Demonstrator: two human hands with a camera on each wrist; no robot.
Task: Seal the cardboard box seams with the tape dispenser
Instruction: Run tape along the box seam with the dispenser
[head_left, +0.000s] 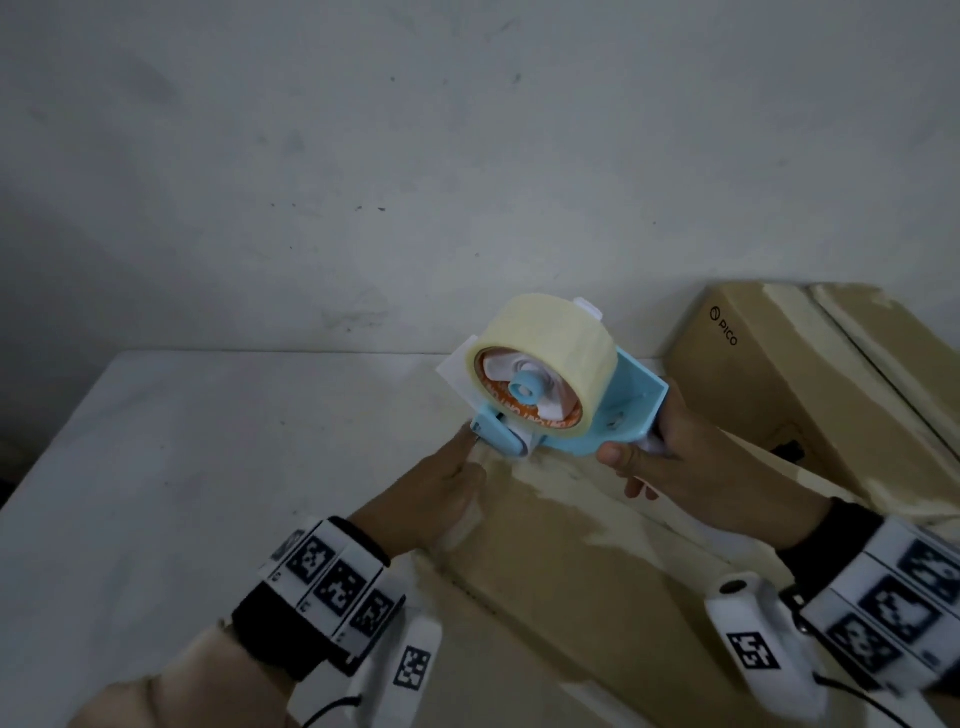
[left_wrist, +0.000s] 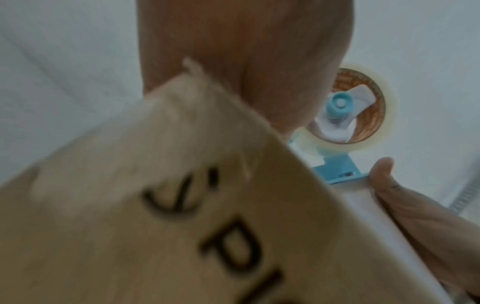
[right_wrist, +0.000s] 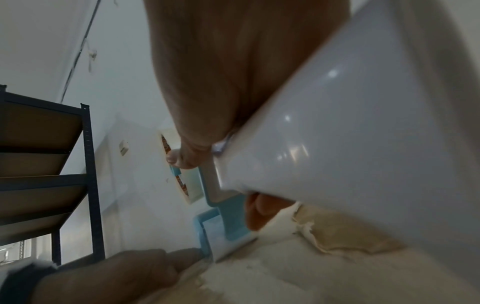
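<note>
Table (head_left: 156, 467): white, against a wall, under both boxes.
Box (head_left: 561, 571): brown, scuffed top, nearest.
Second box (head_left: 810, 384): behind, right.
Tape dispenser (head_left: 550, 384): blue, nose on near box's far edge.
Right hand (head_left: 691, 457): wrapped round the handle.
Left hand (head_left: 431, 499): on box, fingertips at dispenser nose; grip unclear.

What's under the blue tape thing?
A cardboard box lies under the tape dispenser, its top patchy with torn paper. The left hand and the dispenser's nose cover the seam there.
</note>
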